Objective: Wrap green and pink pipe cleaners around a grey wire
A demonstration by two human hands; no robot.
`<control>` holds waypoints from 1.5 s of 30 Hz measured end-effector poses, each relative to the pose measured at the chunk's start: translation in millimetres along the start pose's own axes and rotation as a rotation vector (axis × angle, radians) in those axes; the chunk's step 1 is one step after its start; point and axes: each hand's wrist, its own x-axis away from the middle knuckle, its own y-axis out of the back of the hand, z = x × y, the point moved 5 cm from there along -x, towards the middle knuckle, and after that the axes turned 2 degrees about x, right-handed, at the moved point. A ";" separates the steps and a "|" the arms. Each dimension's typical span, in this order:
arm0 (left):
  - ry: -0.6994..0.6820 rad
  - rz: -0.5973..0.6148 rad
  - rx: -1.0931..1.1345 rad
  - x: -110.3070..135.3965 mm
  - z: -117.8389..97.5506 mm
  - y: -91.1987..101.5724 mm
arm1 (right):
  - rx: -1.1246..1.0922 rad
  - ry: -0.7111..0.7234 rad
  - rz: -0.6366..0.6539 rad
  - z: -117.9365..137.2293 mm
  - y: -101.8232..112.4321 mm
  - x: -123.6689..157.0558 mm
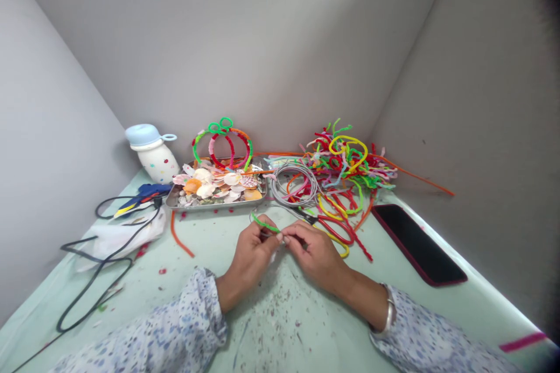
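Both my hands meet over the middle of the table, fingertips together. A green pipe cleaner [263,222] is pinched in my left hand [255,247], its free end sticking out up and to the left. My right hand [311,247] is closed with thumb and forefinger at the pipe cleaner's near end, touching the left fingertips. A thin wire seems to run along the green piece, though the fingers hide most of it. Just beyond my right hand lie red-handled scissors [336,229] and a coil of grey wire [294,185].
A metal tray [214,206] of seashells stands at the back, with pipe-cleaner rings [231,151] above it. Right of it is a heap of coloured pipe cleaners [345,157]. A phone [419,243] lies right; a bottle [155,157], glue gun [151,191] and black cable [94,271] left.
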 end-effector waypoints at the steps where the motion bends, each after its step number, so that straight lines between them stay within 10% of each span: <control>1: 0.007 0.007 -0.011 -0.5 1.0 -0.3 | 0.003 -0.006 -0.001 -0.5 0.2 0.3; 16: -0.172 0.044 -0.343 -1.4 -6.5 -0.3 | -0.031 -0.109 -0.106 -9.2 4.4 2.4; 45: -0.079 0.048 -0.273 0.6 -8.6 1.2 | -0.009 -0.081 -0.092 -8.3 2.3 4.1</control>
